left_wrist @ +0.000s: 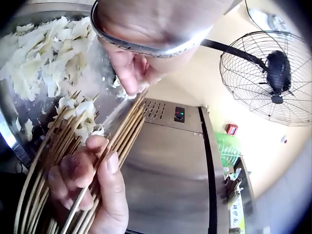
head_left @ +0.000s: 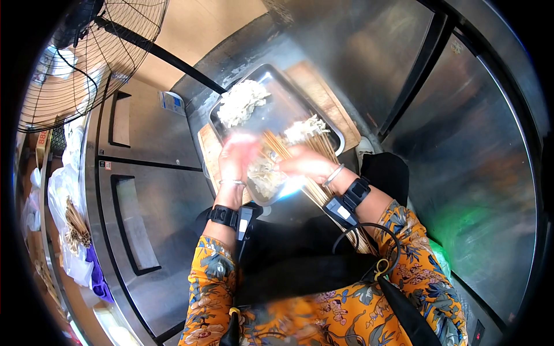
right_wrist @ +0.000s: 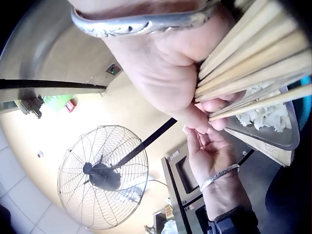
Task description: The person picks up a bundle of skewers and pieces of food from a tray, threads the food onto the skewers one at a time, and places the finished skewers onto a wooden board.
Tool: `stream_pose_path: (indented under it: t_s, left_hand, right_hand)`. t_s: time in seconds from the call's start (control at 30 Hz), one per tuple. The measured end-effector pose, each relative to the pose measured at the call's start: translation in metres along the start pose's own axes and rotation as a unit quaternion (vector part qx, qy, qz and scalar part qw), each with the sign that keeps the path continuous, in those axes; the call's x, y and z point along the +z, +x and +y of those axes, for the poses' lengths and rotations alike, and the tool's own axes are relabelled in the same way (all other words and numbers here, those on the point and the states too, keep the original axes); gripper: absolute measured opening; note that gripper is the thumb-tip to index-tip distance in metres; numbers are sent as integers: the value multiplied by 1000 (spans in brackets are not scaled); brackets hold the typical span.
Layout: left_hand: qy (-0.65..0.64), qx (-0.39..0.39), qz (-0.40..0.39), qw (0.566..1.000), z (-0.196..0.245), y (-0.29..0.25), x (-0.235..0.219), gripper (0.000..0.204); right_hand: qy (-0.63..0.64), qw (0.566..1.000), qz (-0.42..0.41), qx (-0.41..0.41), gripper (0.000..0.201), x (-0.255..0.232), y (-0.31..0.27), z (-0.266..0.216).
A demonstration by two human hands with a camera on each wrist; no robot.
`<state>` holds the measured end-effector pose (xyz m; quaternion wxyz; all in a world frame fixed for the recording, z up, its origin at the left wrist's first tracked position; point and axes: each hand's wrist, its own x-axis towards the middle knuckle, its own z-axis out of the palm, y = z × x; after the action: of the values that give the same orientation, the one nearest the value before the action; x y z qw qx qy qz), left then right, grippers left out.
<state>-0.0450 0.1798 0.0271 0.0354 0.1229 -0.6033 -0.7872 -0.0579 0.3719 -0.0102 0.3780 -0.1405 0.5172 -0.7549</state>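
Both hands were at work over the steel tray (head_left: 283, 95). My right hand (head_left: 306, 164) was closed round a bundle of bare skewers (head_left: 323, 199) – thumb and fingers wrapped on them, one tip sticking out toward the other hand. My left hand (head_left: 238, 161) was part closed, fingers bent, fingertips pinching a small pale piece (left_wrist: 130, 96) right by the skewer tips (blurred in the head view, clearer from the wrists).

Tray sat on a wooden board (head_left: 346, 118) that showed past both its sides. In it: one pale heap (head_left: 243, 102) at the far left corner, another batch (head_left: 265, 176) at the near end, under and beside my hands. Loaded skewers (head_left: 326, 147) lay over the right edge – pale pieces bunched on their ends inside the tray.

A wire-cage fan (head_left: 92, 52) stood off to the left, with steel cabinet doors (head_left: 150, 219) below it and a silver bangle (head_left: 333, 175) on my right wrist.
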Motion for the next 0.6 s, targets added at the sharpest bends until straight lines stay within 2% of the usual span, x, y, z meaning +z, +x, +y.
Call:
stream_pose_path:
  t_s: [0.17,0.4,0.6]
  left_hand:
    - [-19,-9,29,999,-5,4,-2,11]
    - [17,-6,8,1000,-5,6,-3,11]
    - [42,3,7,999,-5,7,-3,11]
  right_hand:
    - [-7,1000,10,-13,13,1,-2,-1]
    - [-44,999,14,3,12,3,-4,-5]
    - [-27,999,20,-10,13,2,3,5]
